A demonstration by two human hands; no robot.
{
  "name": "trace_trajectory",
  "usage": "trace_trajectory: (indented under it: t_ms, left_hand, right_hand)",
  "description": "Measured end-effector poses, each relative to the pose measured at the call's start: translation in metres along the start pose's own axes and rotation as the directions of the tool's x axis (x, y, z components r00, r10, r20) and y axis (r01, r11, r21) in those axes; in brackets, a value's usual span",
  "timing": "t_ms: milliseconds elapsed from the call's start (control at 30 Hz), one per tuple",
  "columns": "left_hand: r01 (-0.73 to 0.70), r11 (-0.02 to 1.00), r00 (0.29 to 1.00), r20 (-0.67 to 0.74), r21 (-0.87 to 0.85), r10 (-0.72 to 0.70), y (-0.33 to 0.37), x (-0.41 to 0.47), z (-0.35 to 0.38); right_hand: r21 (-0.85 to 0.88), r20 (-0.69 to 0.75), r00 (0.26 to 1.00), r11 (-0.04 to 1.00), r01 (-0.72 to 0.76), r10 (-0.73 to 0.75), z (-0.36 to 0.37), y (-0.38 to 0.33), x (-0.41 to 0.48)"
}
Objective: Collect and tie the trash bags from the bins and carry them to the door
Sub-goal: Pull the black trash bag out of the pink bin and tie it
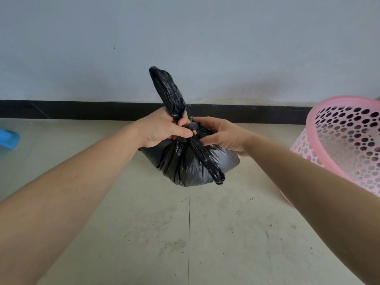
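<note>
A full black trash bag (185,163) is in the middle of the view, low over the tiled floor. Its neck is gathered into a knot between my hands. One twisted tail sticks up toward the wall, another lies down across the bag's front. My left hand (162,128) grips the neck at the base of the upright tail. My right hand (221,133) is at the knot from the right, fingers curled against the plastic. The empty pink perforated bin (347,145) lies tilted at the right edge.
A grey wall with a black skirting board (82,110) runs across just behind the bag. A blue object (8,138) lies on the floor at the far left edge. Dusty beige floor tiles (185,233) spread in front of me.
</note>
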State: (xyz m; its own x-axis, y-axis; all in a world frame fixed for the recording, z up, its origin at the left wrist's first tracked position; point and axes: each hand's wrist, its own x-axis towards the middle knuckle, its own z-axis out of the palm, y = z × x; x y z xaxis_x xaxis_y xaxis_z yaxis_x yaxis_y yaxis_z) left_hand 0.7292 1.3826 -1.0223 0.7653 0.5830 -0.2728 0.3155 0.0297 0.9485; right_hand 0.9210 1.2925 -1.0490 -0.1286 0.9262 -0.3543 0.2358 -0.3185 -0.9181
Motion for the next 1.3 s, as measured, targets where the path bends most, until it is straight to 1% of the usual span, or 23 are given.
trace_trajectory:
  t_ms: [33, 67, 133, 167, 233, 300, 333, 433, 500, 567, 633, 700, 733, 767, 833, 900, 967, 1033, 1100, 1167, 1200, 1233, 1300]
  left_hand:
    - [-0.005, 0.999, 0.998, -0.056, 0.032, 0.006, -0.003, 0.0, 0.001]
    - [0.001, 0.995, 0.99, -0.142, 0.097, 0.012, -0.007, 0.0, 0.002]
    - [0.039, 0.97, 0.942, -0.332, 0.241, 0.044, -0.017, 0.001, 0.003]
    - [0.063, 0.956, 0.909, -0.413, 0.287, 0.064, -0.02, 0.002, 0.005]
    - [0.115, 0.93, 0.837, -0.538, 0.349, 0.098, -0.026, 0.001, 0.008]
    - [0.168, 0.914, 0.79, -0.605, 0.37, 0.099, -0.033, 0.001, 0.011]
    - [0.177, 0.926, 0.781, -0.62, 0.333, 0.074, -0.036, 0.0, 0.013]
    - [0.173, 0.982, 0.761, -0.643, 0.079, -0.083, -0.039, -0.001, 0.021]
    - [0.194, 0.979, 0.739, -0.646, -0.068, -0.191, -0.037, 0.001, 0.025]
    - [0.227, 0.954, 0.731, -0.613, -0.197, -0.301, -0.033, 0.005, 0.026]
    - [0.236, 0.911, 0.765, -0.513, -0.338, -0.389, -0.03, 0.007, 0.025]
    - [0.195, 0.868, 0.816, -0.415, -0.457, -0.402, -0.028, 0.007, 0.024]
    - [0.174, 0.851, 0.832, -0.389, -0.495, -0.396, -0.029, 0.007, 0.023]
    - [0.158, 0.839, 0.84, -0.376, -0.52, -0.391, -0.029, 0.007, 0.022]
    - [0.134, 0.821, 0.846, -0.367, -0.554, -0.386, -0.029, 0.007, 0.021]
    - [0.109, 0.811, 0.842, -0.381, -0.575, -0.383, -0.029, 0.008, 0.022]
    - [0.071, 0.806, 0.843, -0.397, -0.587, -0.364, -0.03, 0.008, 0.023]
    - [0.026, 0.809, 0.836, -0.43, -0.588, -0.34, -0.033, 0.008, 0.023]
    - [-0.025, 0.816, 0.825, -0.473, -0.578, -0.309, -0.036, 0.008, 0.021]
    - [-0.062, 0.834, 0.827, -0.496, -0.548, -0.264, -0.036, 0.006, 0.022]
    - [-0.07, 0.845, 0.831, -0.5, -0.53, -0.244, -0.036, 0.006, 0.022]
    - [-0.07, 0.854, 0.834, -0.5, -0.515, -0.233, -0.035, 0.005, 0.023]
    - [-0.057, 0.868, 0.839, -0.495, -0.494, -0.227, -0.034, 0.006, 0.023]
  right_hand:
    - [-0.07, -0.026, 1.0, 0.998, -0.004, 0.002, 0.001, 0.003, 0.001]
    - [-0.152, -0.08, 0.997, 0.988, -0.012, 0.0, 0.003, 0.004, 0.0]
    - [-0.278, -0.181, 0.983, 0.96, -0.029, -0.023, 0.008, 0.01, 0.0]
    - [-0.3, -0.2, 0.979, 0.953, -0.031, -0.031, 0.012, 0.013, 0.001]
    - [-0.284, -0.181, 0.983, 0.958, -0.024, -0.029, 0.019, 0.015, 0.001]
    - [-0.254, -0.144, 0.989, 0.967, -0.013, -0.025, 0.024, 0.014, 0.001]
    - [-0.248, -0.138, 0.99, 0.969, -0.002, -0.033, 0.024, 0.013, 0.0]
    - [-0.246, -0.157, 0.987, 0.969, 0.004, -0.044, 0.025, 0.01, 0.0]
    - [-0.246, -0.172, 0.985, 0.969, -0.012, -0.032, 0.025, 0.011, 0.003]
    - [-0.228, -0.19, 0.982, 0.973, -0.028, -0.016, 0.026, 0.013, 0.004]
    - [-0.195, -0.218, 0.976, 0.98, -0.041, -0.002, 0.027, 0.013, 0.004]
    - [-0.132, -0.23, 0.973, 0.991, -0.033, 0.002, 0.027, 0.012, 0.003]
    - [-0.097, -0.23, 0.973, 0.995, -0.025, 0.002, 0.027, 0.012, 0.003]
    - [-0.075, -0.228, 0.974, 0.997, -0.018, 0.001, 0.028, 0.013, 0.003]
    - [-0.109, -0.226, 0.974, 0.994, -0.008, -0.017, 0.029, 0.012, 0.002]
    - [-0.145, -0.227, 0.974, 0.989, -0.006, -0.028, 0.032, 0.013, 0.002]
    - [-0.126, -0.217, 0.976, 0.992, -0.008, -0.02, 0.035, 0.012, 0.001]
    - [-0.103, -0.166, 0.986, 0.994, -0.035, 0.018, 0.035, 0.011, -0.001]
    - [-0.175, -0.082, 0.994, 0.98, -0.091, 0.077, 0.031, 0.011, -0.004]
    - [-0.25, -0.058, 0.99, 0.959, -0.136, 0.125, 0.027, 0.014, -0.006]
    - [-0.272, -0.102, 0.988, 0.952, -0.14, 0.117, 0.025, 0.015, -0.005]
    - [-0.296, -0.183, 0.98, 0.946, -0.13, 0.077, 0.023, 0.017, -0.004]
    - [-0.344, -0.383, 0.923, 0.934, -0.095, -0.047, 0.019, 0.019, -0.001]
